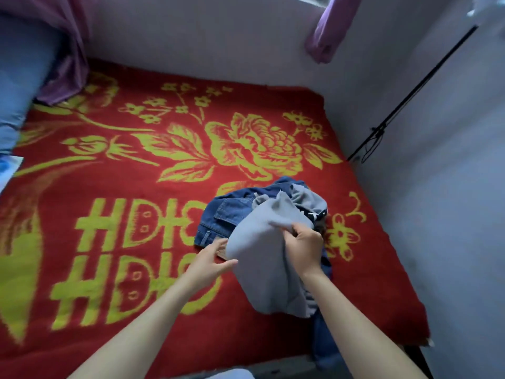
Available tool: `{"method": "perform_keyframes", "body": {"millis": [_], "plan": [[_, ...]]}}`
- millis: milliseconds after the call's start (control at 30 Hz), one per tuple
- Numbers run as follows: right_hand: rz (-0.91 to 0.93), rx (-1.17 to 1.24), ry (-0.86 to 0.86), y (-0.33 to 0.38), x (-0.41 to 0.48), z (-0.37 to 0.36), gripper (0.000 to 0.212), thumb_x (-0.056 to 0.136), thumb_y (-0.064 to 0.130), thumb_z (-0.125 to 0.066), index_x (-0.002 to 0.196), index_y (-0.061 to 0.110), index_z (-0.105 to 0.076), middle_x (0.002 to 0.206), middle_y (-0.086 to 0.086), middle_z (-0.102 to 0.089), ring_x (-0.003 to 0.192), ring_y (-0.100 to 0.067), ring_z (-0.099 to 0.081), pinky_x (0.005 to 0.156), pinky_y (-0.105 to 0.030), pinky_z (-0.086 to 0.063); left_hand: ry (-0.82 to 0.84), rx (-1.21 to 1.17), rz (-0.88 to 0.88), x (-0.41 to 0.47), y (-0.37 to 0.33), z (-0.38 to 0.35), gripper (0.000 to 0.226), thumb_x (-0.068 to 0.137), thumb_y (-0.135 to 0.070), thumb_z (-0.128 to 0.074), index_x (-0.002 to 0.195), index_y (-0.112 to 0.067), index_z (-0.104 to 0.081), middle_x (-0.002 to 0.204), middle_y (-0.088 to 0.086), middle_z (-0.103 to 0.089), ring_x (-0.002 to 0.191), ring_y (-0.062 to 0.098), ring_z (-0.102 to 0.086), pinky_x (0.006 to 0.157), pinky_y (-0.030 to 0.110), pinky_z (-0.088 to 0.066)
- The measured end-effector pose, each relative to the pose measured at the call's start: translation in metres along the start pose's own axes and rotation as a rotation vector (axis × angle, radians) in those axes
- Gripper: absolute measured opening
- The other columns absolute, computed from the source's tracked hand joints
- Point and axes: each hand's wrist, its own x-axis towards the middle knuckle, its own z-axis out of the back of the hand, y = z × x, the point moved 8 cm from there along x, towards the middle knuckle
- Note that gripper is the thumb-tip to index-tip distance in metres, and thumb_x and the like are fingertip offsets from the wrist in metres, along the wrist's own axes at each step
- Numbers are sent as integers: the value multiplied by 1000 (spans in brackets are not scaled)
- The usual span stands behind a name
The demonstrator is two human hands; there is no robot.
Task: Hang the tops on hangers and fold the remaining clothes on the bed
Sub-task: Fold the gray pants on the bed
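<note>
A bed (382, 283) under a red blanket (90, 187) patterned with yellow-green flowers and lettering fills a corner between a pale back wall (205, 45) and right wall (451, 214). Purple fabric (68, 50) hangs at upper left; a black rod (415, 90) leans along the right wall in dim, cool light.

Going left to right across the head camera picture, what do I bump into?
Blue cloth, yellow letters on the red blanket, left hand, right hand gripping the grey garment, black rod.

Colours, bed area.
Red blanket (109, 337) with yellow-green flowers and lettering; plain grey garment (267, 266); dark blue denim jeans (218, 220); purple curtain (332, 26).
</note>
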Motion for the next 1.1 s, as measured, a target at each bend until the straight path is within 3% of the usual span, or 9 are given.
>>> {"method": "perform_keyframes", "body": {"millis": [133, 233, 333, 400, 467, 600, 767, 967, 1100], "plan": [[-3, 28, -47, 50, 6, 30, 40, 77, 0, -67, 51, 13, -39, 42, 8, -28, 46, -11, -30, 51, -25, -18, 86, -13, -85, -16, -13, -4, 94, 67, -54, -74, 144, -20, -32, 144, -1, -40, 130, 14, -37, 105, 27, -33], [32, 75, -19, 93, 17, 45, 33, 79, 3, -67, 52, 3, -47, 42, 4, -35, 44, -11, -32, 49, -29, -28, -90, -54, -137, -22, -33, 15, 113, 48, -70, -56, 145, -18, -31, 142, -1, -41, 130, 17, -37, 105, 39, -35], [84, 151, -44, 131, 26, 55, 19, 79, 6, -68, 67, -9, -63, 57, -18, -59, 54, -29, -53, 54, -37, -43, -355, -98, -207, -33, -48, 55, 84, 55, -63, -48, 129, -23, -52, 114, -6, -60, 110, 19, -53, 90, 43, -45], [89, 230, -63, 145, 31, 57, 18, 79, 5, -69, 70, -11, -65, 63, -25, -62, 55, -27, -51, 55, -36, -43, -425, -156, -214, -40, -51, 78, 45, 64, -51, -48, 96, -25, -66, 82, -5, -65, 88, 26, -63, 74, 41, -49], [73, 263, -62, 148, 37, 50, 16, 79, 5, -69, 73, -10, -67, 67, -25, -64, 57, -28, -53, 57, -35, -45, -465, -139, -227, -45, -51, 96, 22, 70, -34, -50, 76, -20, -67, 69, 3, -65, 75, 33, -63, 63, 37, -46], [-85, 337, -9, 114, 45, 23, 17, 80, 9, -69, 77, -8, -69, 63, -18, -62, 61, -16, -47, 56, -33, -42, -630, -108, -167, -62, -35, 139, 14, 80, -11, -59, 83, -10, -73, 77, 6, -71, 77, 29, -65, 67, 33, -45], [-222, 407, 146, 79, 46, -14, 26, 80, 18, -72, 70, -4, -65, 54, 0, -46, 54, -10, -37, 54, -26, -33, -727, 75, -261, -80, -53, 170, 35, 72, -23, -49, 88, -5, -74, 87, 14, -72, 85, 29, -66, 78, 40, -50], [-225, 525, 276, 72, 61, -21, 7, 86, 14, -66, 88, 9, -61, 75, 1, -60, 79, -19, -57, 73, -34, -46, -813, 95, -354, -89, -109, 188, 26, 77, -18, -53, 82, -3, -73, 76, 13, -71, 74, 29, -66, 67, 40, -52], [-166, 474, 320, 64, 41, -25, 22, 87, 22, -65, 103, 10, -57, 90, -5, -63, 88, -21, -60, 80, -34, -48, -897, 98, -329, -90, -153, 197, 12, 83, -8, -62, 82, -2, -73, 76, 13, -70, 75, 29, -65, 65, 32, -46]]}}
